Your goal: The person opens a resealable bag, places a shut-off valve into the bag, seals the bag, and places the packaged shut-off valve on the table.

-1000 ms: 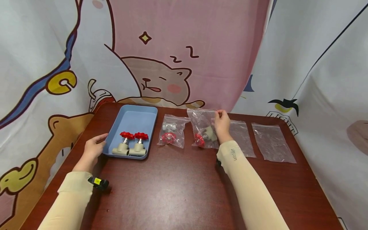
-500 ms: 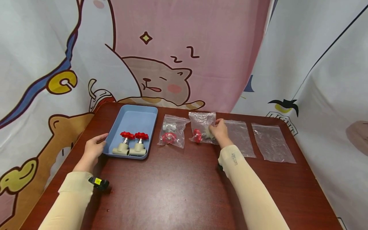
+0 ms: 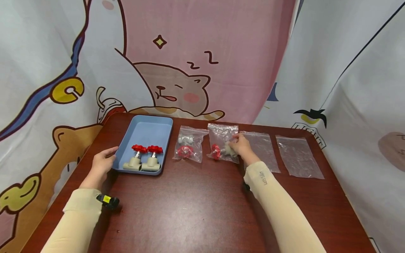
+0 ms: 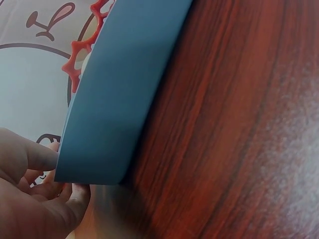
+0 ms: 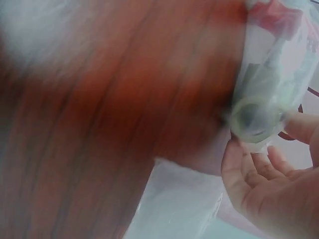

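Observation:
In the head view my left hand [image 3: 103, 162] is at the left side of a blue tray [image 3: 142, 123]. Its thumb and curled fingers hold the tray's rim, seen close in the left wrist view. Two beige tee-shaped valves [image 3: 151, 163] with red handwheels stand in the tray's near end. My right hand [image 3: 243, 146] is at a clear zip bag [image 3: 221, 130] with a valve [image 3: 216, 151] inside, lying flat. Its thumb and fingers sit either side of the round pipe end [image 5: 256, 119] through the plastic, blurred in the right wrist view.
Left of that bag lies another zip bag [image 3: 196, 137] holding a metal-bodied valve [image 3: 185, 151] with a red handwheel. To the right, two flat zip bags [image 3: 264, 151] lie on the brown table [image 3: 183, 211]. A printed curtain [image 3: 240, 52] hangs behind.
My right hand has come down from the bag's top corner to the pipe end, and the bag has settled flatter. The left hand keeps its place at the tray.

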Tool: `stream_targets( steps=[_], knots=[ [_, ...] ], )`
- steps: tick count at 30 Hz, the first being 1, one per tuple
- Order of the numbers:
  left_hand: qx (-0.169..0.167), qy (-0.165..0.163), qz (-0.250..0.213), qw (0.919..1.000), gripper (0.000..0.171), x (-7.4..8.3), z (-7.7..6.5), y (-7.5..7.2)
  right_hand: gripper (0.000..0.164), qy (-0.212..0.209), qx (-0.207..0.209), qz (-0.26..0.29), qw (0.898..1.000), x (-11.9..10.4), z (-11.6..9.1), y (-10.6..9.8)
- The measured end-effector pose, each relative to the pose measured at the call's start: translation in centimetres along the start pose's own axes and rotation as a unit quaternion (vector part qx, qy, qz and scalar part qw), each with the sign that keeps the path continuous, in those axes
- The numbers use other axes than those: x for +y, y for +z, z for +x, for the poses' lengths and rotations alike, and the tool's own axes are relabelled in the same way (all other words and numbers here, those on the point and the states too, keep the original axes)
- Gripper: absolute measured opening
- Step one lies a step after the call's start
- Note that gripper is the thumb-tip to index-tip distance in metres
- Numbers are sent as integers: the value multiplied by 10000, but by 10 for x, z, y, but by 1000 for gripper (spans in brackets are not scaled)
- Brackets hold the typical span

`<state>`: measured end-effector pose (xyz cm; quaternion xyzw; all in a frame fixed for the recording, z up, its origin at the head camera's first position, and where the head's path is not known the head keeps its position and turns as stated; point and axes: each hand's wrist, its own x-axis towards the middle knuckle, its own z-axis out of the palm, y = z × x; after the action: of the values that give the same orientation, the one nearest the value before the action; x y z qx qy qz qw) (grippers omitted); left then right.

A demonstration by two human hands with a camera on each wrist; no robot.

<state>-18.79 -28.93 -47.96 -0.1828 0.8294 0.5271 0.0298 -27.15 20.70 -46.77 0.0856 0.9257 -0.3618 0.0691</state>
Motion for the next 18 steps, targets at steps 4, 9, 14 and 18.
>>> stream_targets(
  steps=[4, 9, 14, 18],
  knots=[
    [0, 68, 62, 10000, 44, 0, 1, 0, 47, -197, 140, -202, 9995, 5, -3, -11],
    [-31, 111, 86, 9999, 44, -3, 1, -1, 47, -122, 335, -417, 9985, 24, 0, -35],
    [-53, 121, 43, 9999, 45, -4, 2, -2, 52, 448, 405, -837, 9947, 58, 1, -65],
    [-36, 117, 57, 9999, 44, -5, 2, -2, 56, 878, 425, -1023, 9900, 81, -2, -82]
  ],
)
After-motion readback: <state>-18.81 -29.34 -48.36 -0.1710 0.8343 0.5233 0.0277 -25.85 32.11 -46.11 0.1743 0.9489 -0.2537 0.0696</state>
